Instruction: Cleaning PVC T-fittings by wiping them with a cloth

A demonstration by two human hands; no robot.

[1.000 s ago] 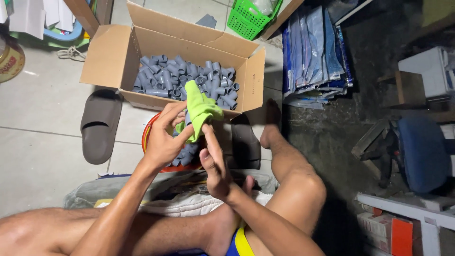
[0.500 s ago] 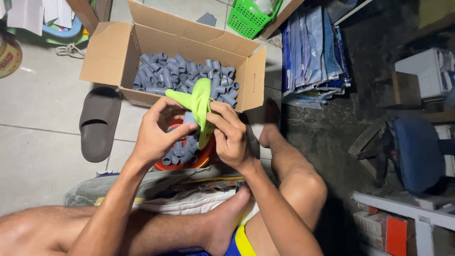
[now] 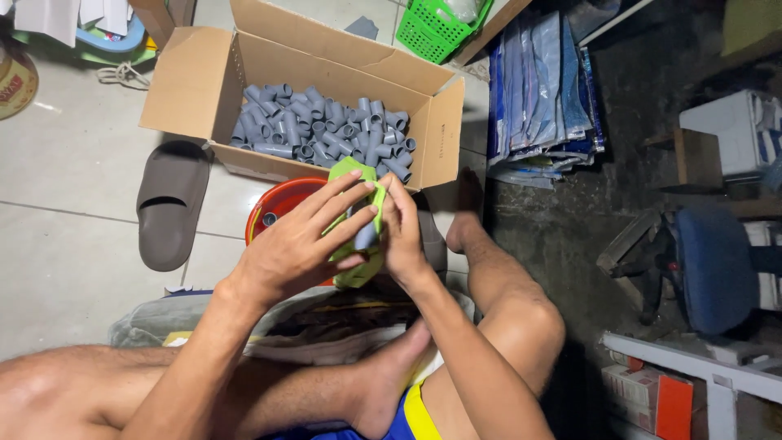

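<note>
Hands grip one green cloth: left hand and right hand wrap it around a grey pipe piece. Beyond them sit an orange bucket and a cardboard box of grey pipe fittings.

Forward path blocked: orange bucket right under the hands, cardboard box of grey pipe pieces just behind it. Brown slipper left; bare floor tile beyond is open. Right knee hems the right.
</note>
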